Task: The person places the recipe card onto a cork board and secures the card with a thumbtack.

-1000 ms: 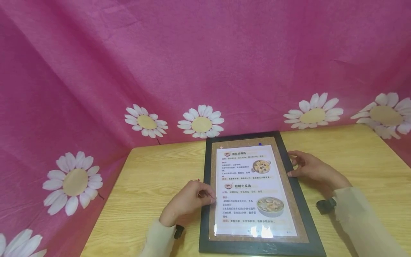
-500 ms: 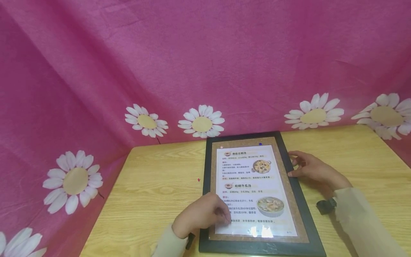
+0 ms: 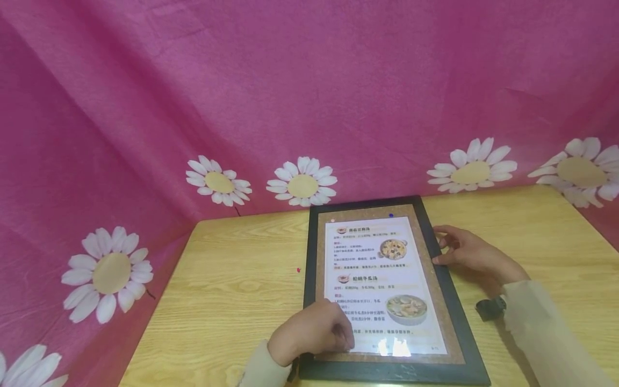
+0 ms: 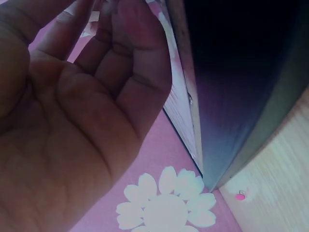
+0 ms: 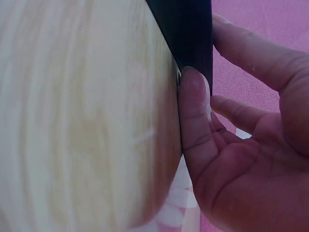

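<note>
A black-framed cork board (image 3: 454, 306) lies on the table with a printed recipe sheet (image 3: 367, 301) on it. A blue pushpin (image 3: 391, 215) and a pale pink one (image 3: 332, 221) sit near the sheet's top edge. My left hand (image 3: 314, 330) is over the sheet's lower left corner, fingers bent downward; whatever is at its fingertips is hidden. In the left wrist view, that palm (image 4: 96, 111) shows beside the board's edge. My right hand (image 3: 471, 252) touches the frame's right side with its fingertips; the right wrist view shows its fingers (image 5: 195, 121) against the black edge.
A small red pushpin (image 3: 298, 270) lies on the wooden table (image 3: 232, 290), left of the board. Behind and to the left hangs a pink cloth (image 3: 290, 80) with white daisies. The board's far edge is close to the cloth.
From beside the board's left edge, near the red pin, my left hand has come toward me and rightward over the sheet's lower corner. The right hand keeps its place on the frame.
</note>
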`<state>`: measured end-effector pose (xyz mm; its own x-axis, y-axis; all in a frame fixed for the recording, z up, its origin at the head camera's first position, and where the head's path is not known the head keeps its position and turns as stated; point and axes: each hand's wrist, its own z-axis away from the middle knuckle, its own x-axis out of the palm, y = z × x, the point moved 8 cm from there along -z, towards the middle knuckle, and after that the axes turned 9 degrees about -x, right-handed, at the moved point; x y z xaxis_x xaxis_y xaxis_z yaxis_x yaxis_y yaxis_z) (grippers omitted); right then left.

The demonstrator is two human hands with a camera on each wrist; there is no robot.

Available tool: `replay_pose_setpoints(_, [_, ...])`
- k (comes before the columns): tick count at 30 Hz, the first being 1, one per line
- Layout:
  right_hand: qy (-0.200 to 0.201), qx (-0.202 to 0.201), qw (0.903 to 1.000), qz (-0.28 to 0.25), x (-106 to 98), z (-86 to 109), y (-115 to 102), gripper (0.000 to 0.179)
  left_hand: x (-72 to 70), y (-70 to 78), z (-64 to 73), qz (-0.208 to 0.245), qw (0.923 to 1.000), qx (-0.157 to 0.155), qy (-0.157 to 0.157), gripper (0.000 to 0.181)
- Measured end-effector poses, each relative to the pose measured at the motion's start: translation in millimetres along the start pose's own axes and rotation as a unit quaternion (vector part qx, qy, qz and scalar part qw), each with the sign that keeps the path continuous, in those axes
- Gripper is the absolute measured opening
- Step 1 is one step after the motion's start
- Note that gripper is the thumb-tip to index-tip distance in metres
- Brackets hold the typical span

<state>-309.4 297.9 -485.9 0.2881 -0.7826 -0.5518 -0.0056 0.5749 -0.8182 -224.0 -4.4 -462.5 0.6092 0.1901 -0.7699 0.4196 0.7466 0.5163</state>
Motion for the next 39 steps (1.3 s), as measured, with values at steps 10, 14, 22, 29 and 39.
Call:
replay_pose_setpoints(10, [-0.002, 0.019, 0.9995, -0.025, 1.9, 0.4, 4.4, 0.096, 1.1, 0.8, 0.8, -0.01, 0.9996, -0.024, -0.008, 0.013])
replay_pose_setpoints(14, [-0.001, 0.019, 0.9997, -0.018, 1.9, 0.7, 3.7, 0.095, -1.0, -0.1, -0.2, -0.017, 0.9995, -0.026, 0.005, 0.008])
replay_pose_setpoints(22, [0.0, 0.016, 0.9995, -0.028, 2.3, 0.8, 2.5, 0.095, 4.1, -1.1, 2.2, 0.021, 0.9979, -0.047, -0.04, 0.018])
replay_pose_setpoints(29, [-0.001, 0.0, 1.0, -0.009, 1.0, 0.4, 0.7, 0.093, 1.8, -2.8, 2.6, 0.031, 0.9979, -0.045, -0.036, 0.015])
replay_pose_setpoints(39, [-0.002, 0.014, 0.9997, -0.022, 1.6, 0.5, 3.5, 0.093, 1.9, -7.0, 0.6, 0.04, 0.996, -0.072, -0.034, 0.016])
